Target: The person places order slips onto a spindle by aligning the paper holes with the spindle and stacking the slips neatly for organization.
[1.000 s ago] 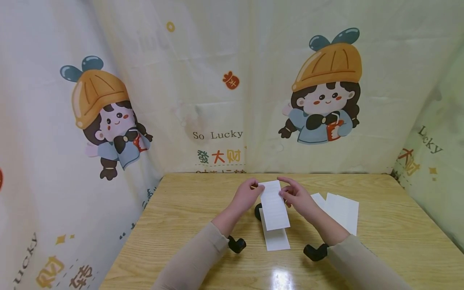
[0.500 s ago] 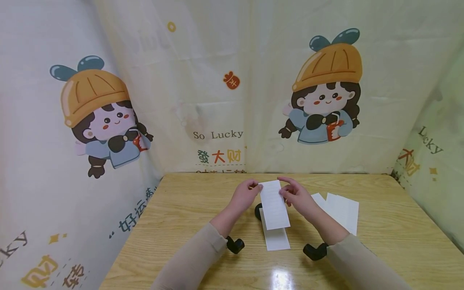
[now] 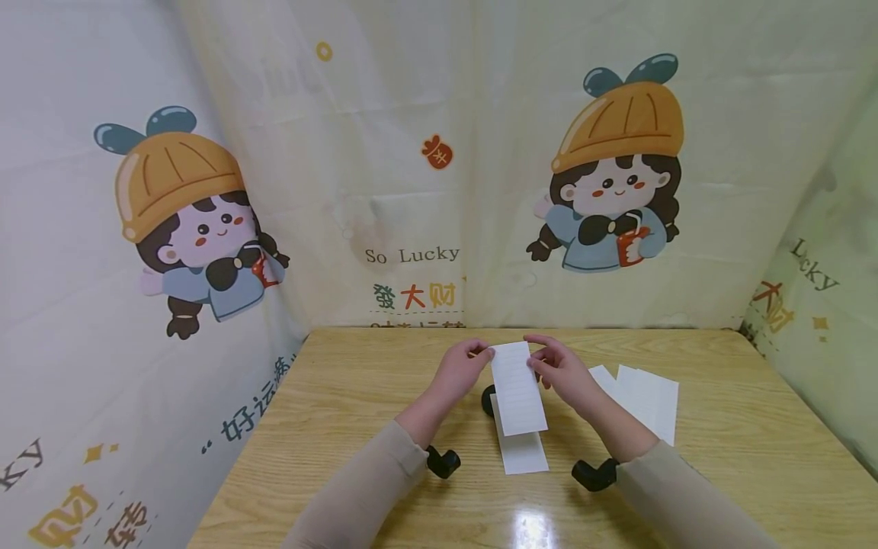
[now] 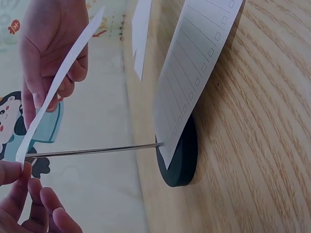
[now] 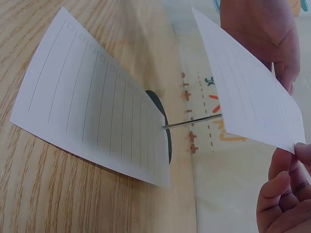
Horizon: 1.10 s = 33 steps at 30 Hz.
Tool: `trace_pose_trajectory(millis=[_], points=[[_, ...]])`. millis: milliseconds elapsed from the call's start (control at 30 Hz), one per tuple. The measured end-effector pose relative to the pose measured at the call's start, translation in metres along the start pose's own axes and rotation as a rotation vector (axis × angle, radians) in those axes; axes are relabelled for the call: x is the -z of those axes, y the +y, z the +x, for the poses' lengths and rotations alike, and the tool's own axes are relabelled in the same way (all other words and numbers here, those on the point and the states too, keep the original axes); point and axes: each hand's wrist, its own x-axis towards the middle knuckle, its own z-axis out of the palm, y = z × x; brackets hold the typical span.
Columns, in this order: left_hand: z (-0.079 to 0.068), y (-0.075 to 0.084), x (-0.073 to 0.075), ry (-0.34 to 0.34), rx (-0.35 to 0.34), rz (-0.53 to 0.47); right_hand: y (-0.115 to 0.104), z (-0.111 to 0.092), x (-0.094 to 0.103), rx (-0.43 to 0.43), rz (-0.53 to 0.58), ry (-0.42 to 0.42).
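A narrow white ruled sheet (image 3: 519, 389) is held up over a paper spike, whose thin metal rod (image 4: 97, 151) rises from a round black base (image 4: 187, 160). My left hand (image 3: 461, 370) pinches the sheet's upper left corner between thumb and finger. On the opposite edge, my right hand (image 3: 562, 374) pinches the paper, its index finger stretched out beyond the top. The rod's upper end meets the raised sheet; the tip is hidden. Lower down, a second sheet (image 5: 87, 102) with lines and small checkboxes is pierced by the rod near one end and slants over the base.
More white sheets (image 3: 648, 400) lie overlapping on the wooden table (image 3: 363, 374), partly behind my right forearm. A black fitting (image 3: 443, 463) sits at my left wrist and another black fitting (image 3: 595, 475) at the right one. A printed curtain (image 3: 411, 191) hangs behind the table.
My left thumb has slid slightly outward toward the raised sheet's left edge. Both hands and the sheets otherwise stay almost where they were.
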Motion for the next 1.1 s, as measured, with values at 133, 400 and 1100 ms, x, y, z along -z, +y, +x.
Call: trace_pose_trajectory(millis=[133, 400, 1100], points=[[0.001, 0.000, 0.001, 0.001, -0.008, 0.011, 0.001, 0.000, 0.000, 0.007, 0.000, -0.002], [0.000, 0.000, 0.001, -0.003, -0.018, 0.031, 0.001, 0.001, -0.001, 0.007, 0.000, -0.005], [0.001, -0.013, -0.003, -0.055, 0.005, 0.062, 0.010, 0.000, -0.002, -0.021, -0.001, -0.025]])
